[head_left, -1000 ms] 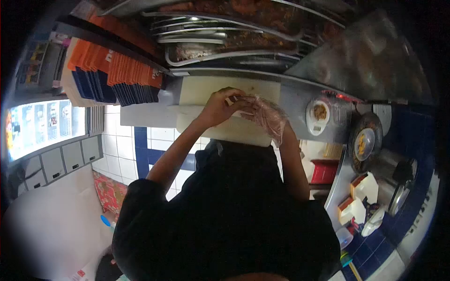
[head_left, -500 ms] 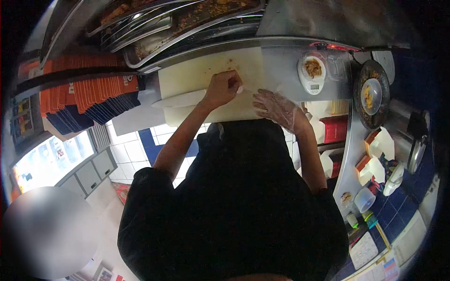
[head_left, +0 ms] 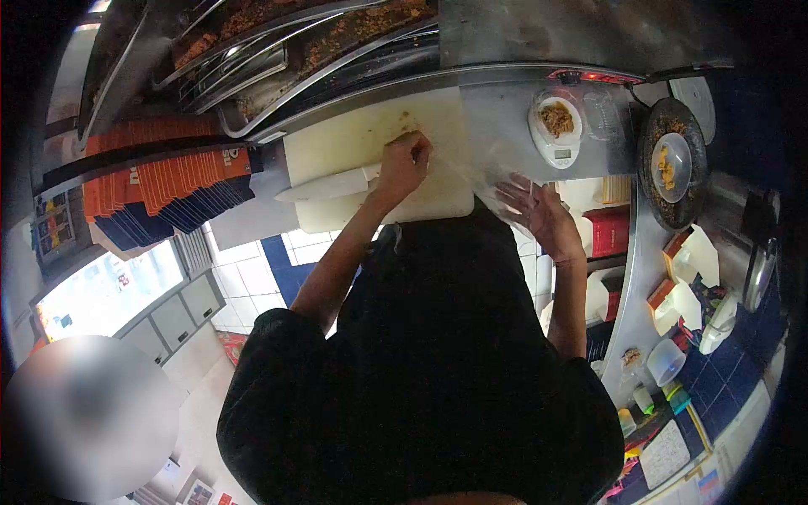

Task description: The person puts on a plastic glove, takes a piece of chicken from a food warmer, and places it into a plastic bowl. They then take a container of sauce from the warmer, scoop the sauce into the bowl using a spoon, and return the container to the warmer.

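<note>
My left hand (head_left: 406,167) is closed above the cream cutting board (head_left: 328,139), pinching thin clear plastic. That plastic glove (head_left: 484,181) stretches across to my right hand (head_left: 543,217), whose fingers are spread and partly covered by it. The bare wrist and back of my right hand show beyond the board's right edge. A white-handled knife (head_left: 324,185) lies flat on the board, its handle end beside my left wrist. Small brown crumbs dot the board above my left hand.
Right of the board, a white scale (head_left: 561,154) bears brown food. Farther right, a clear bowl (head_left: 671,172) sits on a round dark tray (head_left: 654,210). Open boxes (head_left: 694,257) stand below it. Stacked orange boxes (head_left: 160,168) are at left, with metal trays (head_left: 311,63) above.
My right hand has moved right and slightly down, away from my left. The plastic is stretched between them and has slid toward my right fingertips. My left hand stays closed over the board.
</note>
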Motion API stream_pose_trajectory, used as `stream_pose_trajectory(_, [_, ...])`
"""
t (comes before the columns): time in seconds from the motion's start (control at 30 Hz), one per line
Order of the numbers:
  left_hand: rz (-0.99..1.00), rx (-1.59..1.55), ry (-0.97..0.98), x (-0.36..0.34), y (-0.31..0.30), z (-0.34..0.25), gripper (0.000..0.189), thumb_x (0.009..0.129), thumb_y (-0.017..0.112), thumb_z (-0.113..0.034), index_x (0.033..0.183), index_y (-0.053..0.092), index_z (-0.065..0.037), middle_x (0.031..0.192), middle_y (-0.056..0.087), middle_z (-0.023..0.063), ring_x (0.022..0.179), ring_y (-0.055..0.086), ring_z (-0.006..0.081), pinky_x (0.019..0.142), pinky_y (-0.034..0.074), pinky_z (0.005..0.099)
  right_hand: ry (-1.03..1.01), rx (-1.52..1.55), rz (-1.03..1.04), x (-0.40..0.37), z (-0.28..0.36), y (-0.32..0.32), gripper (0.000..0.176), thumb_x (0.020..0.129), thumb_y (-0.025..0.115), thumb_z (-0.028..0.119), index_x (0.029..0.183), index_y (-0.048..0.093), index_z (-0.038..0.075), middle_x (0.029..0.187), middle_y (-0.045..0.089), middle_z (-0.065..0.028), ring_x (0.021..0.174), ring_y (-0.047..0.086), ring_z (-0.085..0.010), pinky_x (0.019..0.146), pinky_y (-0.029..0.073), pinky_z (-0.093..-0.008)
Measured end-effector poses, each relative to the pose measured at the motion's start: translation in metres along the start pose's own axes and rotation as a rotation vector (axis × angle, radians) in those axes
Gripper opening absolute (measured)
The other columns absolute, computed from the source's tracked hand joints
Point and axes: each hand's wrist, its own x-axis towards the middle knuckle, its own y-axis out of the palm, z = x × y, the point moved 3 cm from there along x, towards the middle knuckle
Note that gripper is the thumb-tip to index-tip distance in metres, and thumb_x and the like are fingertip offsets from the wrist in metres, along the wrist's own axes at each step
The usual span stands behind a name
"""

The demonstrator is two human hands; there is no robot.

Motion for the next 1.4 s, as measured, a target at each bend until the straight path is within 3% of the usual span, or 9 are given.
stream_pose_trajectory(0.13, [0.101, 0.12, 0.035, -0.001, -0.014, 0.005, 0.02, 0.084, 0.069, -0.014, 0.1, 0.063, -0.002, 0.091, 0.065, 0.0153, 0.079, 0.066, 0.0259, 0.072, 0.053, 0.0367, -0.102, -0.302, -0.023, 0.002, -0.005, -0.014, 0.058, 0.1, 0.05, 0.03, 0.145, 0.033, -0.002, 0.134, 0.053, -0.0219, 0.121, 0.055, -0.0349, 0.1, 0.047, -0.0467])
stream_pose_trajectory(0.37, [0.294, 0.7, 0.24, -0.026, -0.026, 0.019, 0.051, 0.077, 0.074, -0.03, 0.118, 0.057, -0.003, 0.119, 0.057, 0.0168, 0.114, 0.053, 0.0339, 0.102, 0.041, 0.0463, 0.0, -0.175, -0.126, 0.041, -0.03, -0.019, 0.055, 0.099, 0.05, 0.016, 0.146, 0.029, -0.003, 0.126, 0.057, -0.0213, 0.105, 0.065, -0.0329, 0.088, 0.057, -0.0413])
stream_pose_trajectory(0.67, [0.311, 0.57, 0.245, -0.015, -0.063, -0.045, 0.039, 0.078, 0.072, -0.025, 0.111, 0.062, -0.006, 0.105, 0.061, 0.0152, 0.108, 0.056, 0.0325, 0.095, 0.044, 0.0443, 0.089, -0.239, 0.091, 0.122, -0.068, 0.033, 0.047, 0.103, 0.041, 0.026, 0.142, 0.037, 0.0, 0.12, 0.059, -0.0191, 0.095, 0.068, -0.0289, 0.078, 0.057, -0.036])
stream_pose_trajectory(0.77, [0.263, 0.522, 0.337, -0.015, -0.043, -0.039, 0.04, 0.079, 0.071, -0.026, 0.113, 0.062, -0.006, 0.105, 0.061, 0.0152, 0.107, 0.056, 0.0333, 0.096, 0.043, 0.0444, 0.22, 0.3, 0.142, 0.158, -0.084, 0.044, 0.048, 0.101, 0.044, 0.033, 0.134, 0.046, -0.003, 0.118, 0.06, -0.0202, 0.101, 0.065, -0.03, 0.088, 0.054, -0.0384])
stream_pose_trajectory(0.9, [0.314, 0.609, 0.243, -0.018, -0.014, 0.0, 0.042, 0.081, 0.069, -0.028, 0.116, 0.062, -0.007, 0.117, 0.059, 0.0166, 0.114, 0.053, 0.0334, 0.099, 0.04, 0.0464, -0.247, -0.837, -0.069, 0.154, -0.036, 0.025, 0.031, 0.099, 0.051, 0.023, 0.117, 0.059, -0.001, 0.104, 0.065, -0.0154, 0.09, 0.066, -0.0237, 0.082, 0.053, -0.0344])
stream_pose_trajectory(1.03, [0.334, 0.564, 0.272, -0.022, -0.007, 0.003, 0.046, 0.082, 0.069, -0.03, 0.12, 0.06, -0.006, 0.12, 0.058, 0.0168, 0.115, 0.053, 0.0339, 0.101, 0.039, 0.047, -1.022, -1.001, -0.471, 0.101, 0.091, 0.019, 0.014, 0.09, 0.062, 0.01, 0.102, 0.065, 0.002, 0.086, 0.067, -0.0134, 0.073, 0.066, -0.0219, 0.072, 0.051, -0.0315])
stream_pose_trajectory(1.17, [0.234, 0.499, 0.311, -0.018, -0.013, -0.022, 0.04, 0.083, 0.068, -0.024, 0.118, 0.061, -0.005, 0.113, 0.06, 0.0161, 0.111, 0.054, 0.0342, 0.096, 0.041, 0.0466, -1.521, -0.898, -1.222, 0.035, 0.233, -0.011, 0.023, 0.088, 0.062, 0.009, 0.109, 0.063, -0.001, 0.093, 0.066, -0.0165, 0.083, 0.065, -0.0264, 0.074, 0.051, -0.0355])
stream_pose_trajectory(1.23, [0.17, 0.441, 0.313, -0.019, -0.011, -0.026, 0.037, 0.084, 0.067, -0.021, 0.116, 0.061, -0.004, 0.111, 0.06, 0.0159, 0.107, 0.055, 0.0342, 0.093, 0.043, 0.0459, -1.611, -1.024, -1.429, 0.016, 0.28, -0.02, 0.027, 0.086, 0.061, 0.007, 0.111, 0.062, -0.002, 0.095, 0.064, -0.0184, 0.086, 0.063, -0.0314, 0.079, 0.049, -0.039])
stream_pose_trajectory(1.4, [0.152, 0.319, 0.315, -0.018, 0.001, -0.026, 0.033, 0.084, 0.065, -0.015, 0.114, 0.06, -0.003, 0.109, 0.061, 0.0167, 0.098, 0.058, 0.0341, 0.086, 0.046, 0.0448, -1.715, -1.097, -1.401, 0.014, 0.333, -0.036, 0.03, 0.084, 0.06, 0.005, 0.113, 0.062, -0.003, 0.096, 0.063, -0.0194, 0.09, 0.06, -0.035, 0.082, 0.048, -0.0416])
